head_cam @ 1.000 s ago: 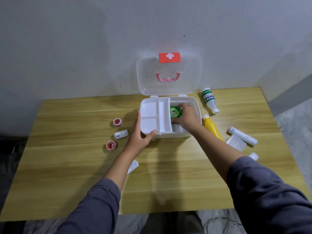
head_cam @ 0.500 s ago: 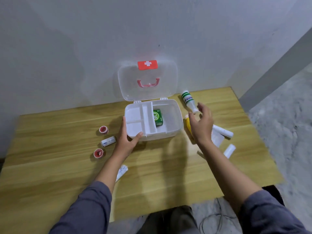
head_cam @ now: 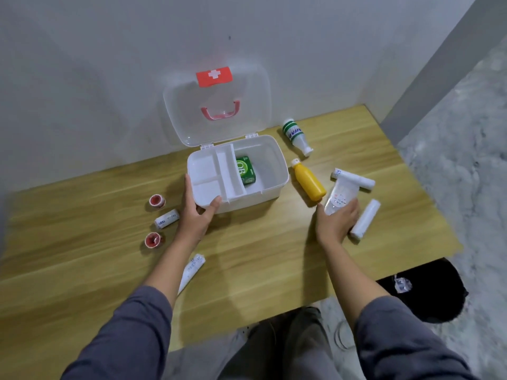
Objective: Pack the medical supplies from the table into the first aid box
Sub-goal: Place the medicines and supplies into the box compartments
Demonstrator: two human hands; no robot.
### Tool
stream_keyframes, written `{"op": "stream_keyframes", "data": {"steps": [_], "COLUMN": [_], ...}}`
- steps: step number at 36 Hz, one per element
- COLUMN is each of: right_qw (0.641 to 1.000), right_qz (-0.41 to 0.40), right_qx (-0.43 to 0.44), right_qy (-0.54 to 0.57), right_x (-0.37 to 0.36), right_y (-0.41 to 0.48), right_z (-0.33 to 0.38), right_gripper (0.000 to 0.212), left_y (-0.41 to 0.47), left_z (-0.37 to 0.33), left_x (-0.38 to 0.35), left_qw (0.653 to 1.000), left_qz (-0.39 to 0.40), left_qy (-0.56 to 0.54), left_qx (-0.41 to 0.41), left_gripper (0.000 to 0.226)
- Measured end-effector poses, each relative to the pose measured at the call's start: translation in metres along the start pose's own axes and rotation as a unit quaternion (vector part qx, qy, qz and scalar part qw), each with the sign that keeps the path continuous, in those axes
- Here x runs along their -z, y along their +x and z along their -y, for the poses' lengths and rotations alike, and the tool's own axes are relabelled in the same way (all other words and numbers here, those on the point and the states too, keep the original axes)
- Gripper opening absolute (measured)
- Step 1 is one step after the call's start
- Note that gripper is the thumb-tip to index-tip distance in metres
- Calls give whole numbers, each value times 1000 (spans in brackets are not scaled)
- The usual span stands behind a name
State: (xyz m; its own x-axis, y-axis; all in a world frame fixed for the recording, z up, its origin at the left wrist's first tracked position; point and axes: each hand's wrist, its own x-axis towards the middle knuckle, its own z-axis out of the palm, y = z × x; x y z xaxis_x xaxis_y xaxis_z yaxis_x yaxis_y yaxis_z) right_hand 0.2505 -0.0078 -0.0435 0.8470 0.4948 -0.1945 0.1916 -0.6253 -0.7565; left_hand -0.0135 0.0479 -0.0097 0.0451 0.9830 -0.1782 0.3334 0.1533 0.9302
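Note:
The white first aid box (head_cam: 274, 187) stands open on the wooden table (head_cam: 260, 256), its clear lid leaning against the wall. A green packet (head_cam: 246, 170) lies in its large right compartment. My left hand (head_cam: 198, 209) grips the box's front left corner. My right hand (head_cam: 336, 222) closes on a clear plastic pouch (head_cam: 341, 194) lying right of the box. A yellow bottle (head_cam: 308, 181) lies between the box and the pouch. Two white bandage rolls (head_cam: 366, 219) (head_cam: 354, 178) lie beside the pouch. A green-and-white bottle (head_cam: 296, 135) lies further back.
Left of the box lie two red tape rolls (head_cam: 157, 201) (head_cam: 152, 239) and a small white roll (head_cam: 166, 219). A long white packet (head_cam: 192, 270) is partly under my left forearm. The table's right edge runs close to the bandage rolls; a dark object (head_cam: 428, 292) sits on the floor.
My right hand left the box after putting down the green packet, swung right past the yellow bottle and came down on the clear pouch. My left hand stayed on the box.

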Motion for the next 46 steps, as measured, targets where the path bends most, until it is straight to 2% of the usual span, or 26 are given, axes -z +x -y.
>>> {"op": "stream_keyframes", "data": {"steps": [6, 11, 15, 18, 23, 28, 38, 42, 46], "right_qw": [999, 988, 965, 945, 881, 824, 740, 754, 806], "right_qz": [-46, -30, 60, 157, 284, 349, 449, 444, 405], "right_qx": [15, 121, 245, 284, 374, 413, 443, 440, 403], "right_qy": [25, 86, 74, 46, -54, -170, -232, -202, -154], "right_x": [11, 27, 34, 33, 20, -2, -46, -59, -58], "right_y": [0, -10, -13, -10, 1, 10, 14, 11, 4], "right_z": [7, 29, 65, 92, 119, 136, 161, 160, 153], "right_gripper": [67, 70, 73, 76, 69, 68, 72, 71, 63], "left_y": [0, -1, -2, -3, -3, -3, -3, -4, -5], "left_z": [1, -3, -7, -9, -13, -14, -14, -13, -14], "left_x": [1, 1, 3, 2, 2, 5, 3, 2, 1], "left_qw": [1000, 1000, 999, 999, 998, 997, 996, 996, 996], "left_qz": [10, 13, 19, 25, 24, 34, 23, 15, 11], "left_qy": [3, -6, -11, -16, -29, -15, -24, -33, -34], "left_qx": [7, 21, 33, 35, 47, 64, 81, 84, 86], "left_gripper": [89, 90, 91, 91, 90, 91, 90, 90, 90]}}
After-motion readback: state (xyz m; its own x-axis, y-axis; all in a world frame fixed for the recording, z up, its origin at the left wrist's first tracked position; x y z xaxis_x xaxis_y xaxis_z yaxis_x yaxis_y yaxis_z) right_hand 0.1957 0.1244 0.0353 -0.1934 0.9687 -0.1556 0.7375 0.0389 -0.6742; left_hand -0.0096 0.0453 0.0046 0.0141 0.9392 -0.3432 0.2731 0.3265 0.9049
